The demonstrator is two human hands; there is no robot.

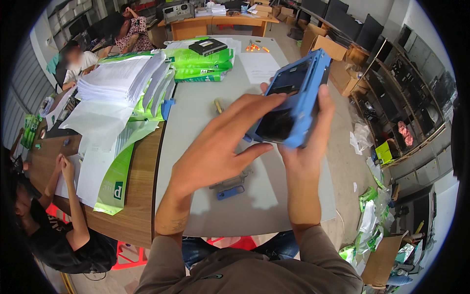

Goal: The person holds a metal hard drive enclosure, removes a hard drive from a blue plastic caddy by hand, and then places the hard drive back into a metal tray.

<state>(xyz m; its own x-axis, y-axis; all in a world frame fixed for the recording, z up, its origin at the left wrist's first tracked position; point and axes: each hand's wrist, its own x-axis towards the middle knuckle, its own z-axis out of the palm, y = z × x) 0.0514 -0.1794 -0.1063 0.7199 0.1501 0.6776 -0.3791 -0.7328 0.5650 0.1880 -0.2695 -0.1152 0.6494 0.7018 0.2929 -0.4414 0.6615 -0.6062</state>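
Observation:
My right hand [313, 132] grips a blue-framed, box-shaped device [293, 103] with dark panels, holding it tilted above the grey table [254, 206]. My left hand [220, 142] reaches across the device's left side, thumb apart and fingers stretched out. One fingertip appears to rest on a dark panel; its other fingers are partly hidden. Below the hands, a small blue piece [230, 192] lies on the table beside a greyish, see-through part [230, 180]. Beyond my left hand is a short tool with a yellowish handle [218, 105], partly covered.
Green paper packs [203, 63] carry a black flat box [208, 46]. Paper stacks [115, 78] cover the wooden table on the left. Small orange items [254, 47] lie at the far end. A person in black [73, 240] sits left; shelves [401, 103] and cartons stand right.

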